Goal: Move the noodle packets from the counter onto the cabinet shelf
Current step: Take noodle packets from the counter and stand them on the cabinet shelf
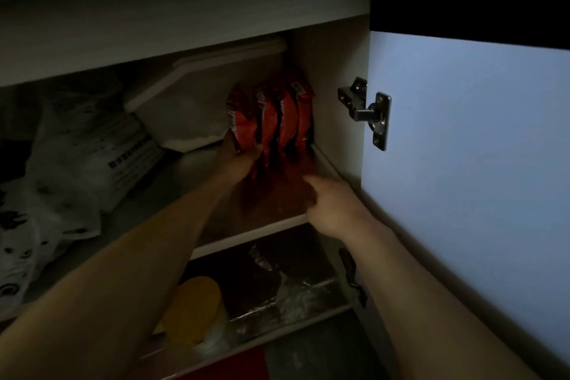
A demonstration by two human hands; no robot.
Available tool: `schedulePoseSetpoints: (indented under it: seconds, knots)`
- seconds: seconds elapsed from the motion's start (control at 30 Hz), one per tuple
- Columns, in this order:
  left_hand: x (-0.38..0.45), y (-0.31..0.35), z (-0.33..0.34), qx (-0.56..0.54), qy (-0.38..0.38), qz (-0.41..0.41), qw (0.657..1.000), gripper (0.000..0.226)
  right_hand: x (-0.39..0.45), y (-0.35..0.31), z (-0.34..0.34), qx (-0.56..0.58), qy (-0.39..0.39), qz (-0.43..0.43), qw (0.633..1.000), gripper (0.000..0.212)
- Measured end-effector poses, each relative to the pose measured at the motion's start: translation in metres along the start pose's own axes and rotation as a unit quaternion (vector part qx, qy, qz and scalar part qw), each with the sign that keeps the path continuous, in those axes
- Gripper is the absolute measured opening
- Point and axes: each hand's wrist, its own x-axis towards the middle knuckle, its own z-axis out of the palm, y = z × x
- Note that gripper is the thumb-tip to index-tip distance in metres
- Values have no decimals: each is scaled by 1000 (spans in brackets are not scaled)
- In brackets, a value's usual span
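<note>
Both hands were inside the open cabinet. The left hand [239,160] reached deepest, its fingers curled round the bottom edge of the leftmost of the noodle packets [271,120], holding it upright. The right hand [331,203] hovered nearer the shelf's front edge with its fingers loosely bent and nothing in it; in the dim light I could not tell whether it touched the shelf.

From largest to smallest: the cabinet door [478,148] stood swung wide on the right, pale and lit, with a metal hinge [367,111] on its inner edge. The shelf [246,231] carried a crumpled white printed bag [92,148] on the left, then a lidded white tub [191,108] tilted against the back. The red packets, about four of them, stood on edge in a row between the tub and the cabinet's right wall, touching one another. A yellow lid [194,308] showed on the lower shelf.

The packets looked light, crinkly and slick, with brittle noodles inside, so I judged that squeezing them hard would crush the contents. Taking hold flat across the broad faces, or at the sealed ends, seemed safest. Standing on edge, they were likely to topple unless wedged snugly.
</note>
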Motion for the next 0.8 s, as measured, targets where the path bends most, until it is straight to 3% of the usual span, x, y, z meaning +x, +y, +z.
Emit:
schedulePoseSetpoints:
  seconds: [0.2,0.33,0.4,0.47,0.57,0.67,0.8]
  knots:
    - [15,-5,6,161,-17,49,986,71,16,-5,-14,-62,-31,42,997,38]
    - [32,-5,7,216,1,16,976,62,23,-7,-17,-89,-46,60,993,28]
    - [41,-9,8,207,5,6,978,62,23,-7,-17,-90,-43,57,993,28]
    - [44,-11,9,163,-4,11,987,75,22,-7,-16,-86,-41,57,994,28]
    - [35,-7,14,4,17,39,999,98,20,-8,-15,-78,-43,59,994,26]
    - [32,12,28,-61,51,86,993,85,21,-9,-17,-78,-38,58,995,26]
    - [52,24,42,0,85,100,991,63,22,-8,-16,-85,-47,58,994,28]
